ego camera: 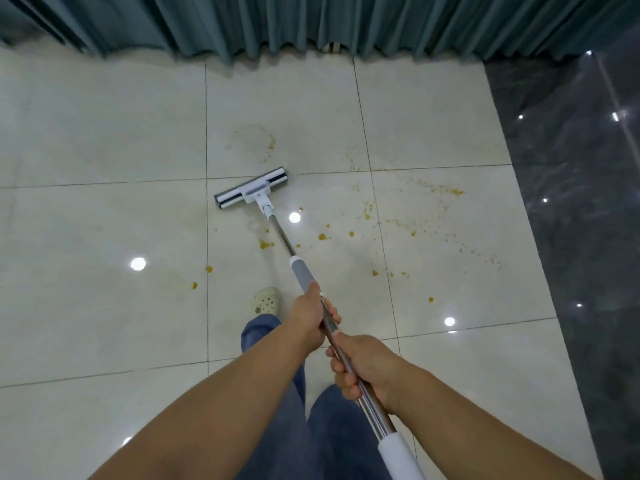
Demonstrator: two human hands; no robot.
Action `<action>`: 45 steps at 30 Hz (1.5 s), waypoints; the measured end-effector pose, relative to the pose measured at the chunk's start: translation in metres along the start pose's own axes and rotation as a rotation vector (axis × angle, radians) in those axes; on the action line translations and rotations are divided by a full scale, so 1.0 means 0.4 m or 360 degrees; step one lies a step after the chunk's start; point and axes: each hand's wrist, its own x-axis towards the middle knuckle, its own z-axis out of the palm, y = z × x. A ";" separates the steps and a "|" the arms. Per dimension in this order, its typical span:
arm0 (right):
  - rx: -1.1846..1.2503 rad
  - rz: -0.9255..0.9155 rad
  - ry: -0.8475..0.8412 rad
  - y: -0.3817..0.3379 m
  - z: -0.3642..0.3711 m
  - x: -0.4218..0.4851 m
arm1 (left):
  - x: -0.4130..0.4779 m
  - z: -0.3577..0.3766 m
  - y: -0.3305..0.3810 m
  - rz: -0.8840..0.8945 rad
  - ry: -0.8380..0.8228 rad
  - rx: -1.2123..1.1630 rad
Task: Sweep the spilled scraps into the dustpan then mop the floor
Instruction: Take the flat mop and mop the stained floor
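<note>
Pale glossy floor tiles [104, 133] fill my view, edged by a teal curtain [311, 22] at the far side and a dark marble strip [571, 168] on the right. The mop [301, 275] runs from my 2 hands to its flat head [251, 189], lying on a tile joint ahead; my left hand [308, 320] wraps its fingers round the shaft just below the grey sleeve, and my right hand [363, 365] grips the steel nearer me. Yellow-brown scraps [322, 236] lie scattered beside the shaft, mostly to its right, and 1 cream clog [266, 299] stands to its left.

glossy cream tiles [104, 133], teal curtain [311, 22], dark marble wall [571, 168]
</note>
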 end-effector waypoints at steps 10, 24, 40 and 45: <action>0.0250 -0.0086 -0.0051 -0.503 0.246 0.199 | 0.211 0.011 0.577 0.0108 -0.0037 0.0099; 0.0365 -0.0045 -0.0095 -0.921 0.373 0.307 | 0.338 0.096 1.020 0.0082 -0.0028 0.0368; 0.0429 -0.0015 0.0050 -0.345 0.044 0.095 | 0.114 0.162 0.373 -0.0046 -0.0102 0.0612; 0.0578 0.0018 0.0103 -0.045 -0.100 -0.030 | -0.027 0.178 0.039 -0.0096 -0.0181 0.0669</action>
